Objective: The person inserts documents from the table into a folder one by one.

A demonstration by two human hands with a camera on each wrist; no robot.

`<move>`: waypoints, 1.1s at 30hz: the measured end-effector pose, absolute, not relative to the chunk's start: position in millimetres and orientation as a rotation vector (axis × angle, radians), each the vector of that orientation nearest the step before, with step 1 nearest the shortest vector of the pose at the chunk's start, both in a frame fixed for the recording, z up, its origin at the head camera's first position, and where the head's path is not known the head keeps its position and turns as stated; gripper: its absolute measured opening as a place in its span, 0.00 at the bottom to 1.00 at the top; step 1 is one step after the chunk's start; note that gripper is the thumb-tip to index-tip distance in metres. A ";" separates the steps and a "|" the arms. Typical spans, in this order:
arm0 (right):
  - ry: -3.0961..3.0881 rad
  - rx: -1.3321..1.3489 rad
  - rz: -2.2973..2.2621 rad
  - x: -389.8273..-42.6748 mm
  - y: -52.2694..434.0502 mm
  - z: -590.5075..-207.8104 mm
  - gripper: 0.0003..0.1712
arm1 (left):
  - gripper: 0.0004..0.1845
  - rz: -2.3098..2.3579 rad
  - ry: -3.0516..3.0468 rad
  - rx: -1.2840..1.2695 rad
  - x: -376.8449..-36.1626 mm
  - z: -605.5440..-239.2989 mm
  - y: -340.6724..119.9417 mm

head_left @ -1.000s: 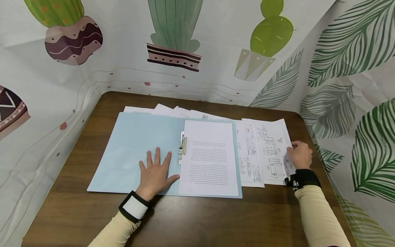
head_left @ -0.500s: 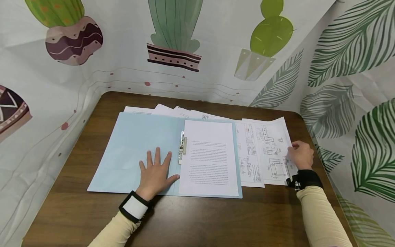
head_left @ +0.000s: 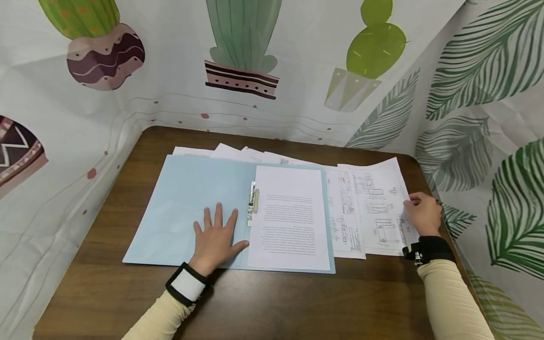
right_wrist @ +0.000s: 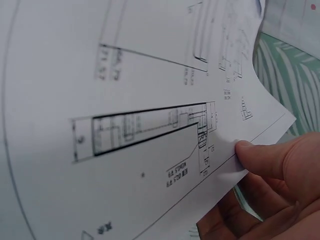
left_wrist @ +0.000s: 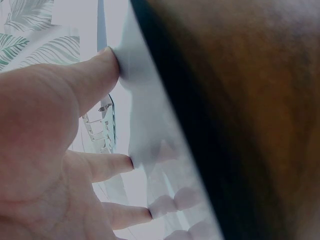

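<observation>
Lengthwise, the drawing sheet point(head_left: 381, 208) runs front to back.

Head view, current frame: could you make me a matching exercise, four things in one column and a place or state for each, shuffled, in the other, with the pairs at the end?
Column 1
1. Left hand
2. Right hand
3. Light blue folder
4. Metal clip

Column 2
A. Pinches the edge of a technical drawing sheet
B. At the left edge of the printed text page
C. Rests with fingers spread, left of that page
D. Lies open, with loose sheets showing past its far edge

Pairs: 1-C, 2-A, 3-D, 4-B
</observation>
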State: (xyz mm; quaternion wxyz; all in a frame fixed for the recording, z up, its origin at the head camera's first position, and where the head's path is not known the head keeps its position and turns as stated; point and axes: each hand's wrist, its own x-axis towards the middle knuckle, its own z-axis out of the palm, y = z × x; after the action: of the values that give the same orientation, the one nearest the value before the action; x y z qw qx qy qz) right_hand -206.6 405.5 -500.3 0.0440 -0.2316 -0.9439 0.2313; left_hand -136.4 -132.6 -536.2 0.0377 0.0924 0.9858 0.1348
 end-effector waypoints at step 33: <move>-2.514 -0.528 0.635 -180.2 435.7 -405.1 0.21 | 0.49 0.413 3.022 0.279 -136.9 -538.3 -131.3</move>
State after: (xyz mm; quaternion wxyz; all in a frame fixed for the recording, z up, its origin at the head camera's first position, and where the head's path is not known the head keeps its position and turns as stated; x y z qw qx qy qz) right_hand -180.2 435.7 -405.1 0.2450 -0.1934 -0.9211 0.2327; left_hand -136.9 -131.3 -538.3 0.0394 0.0910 0.9859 0.1347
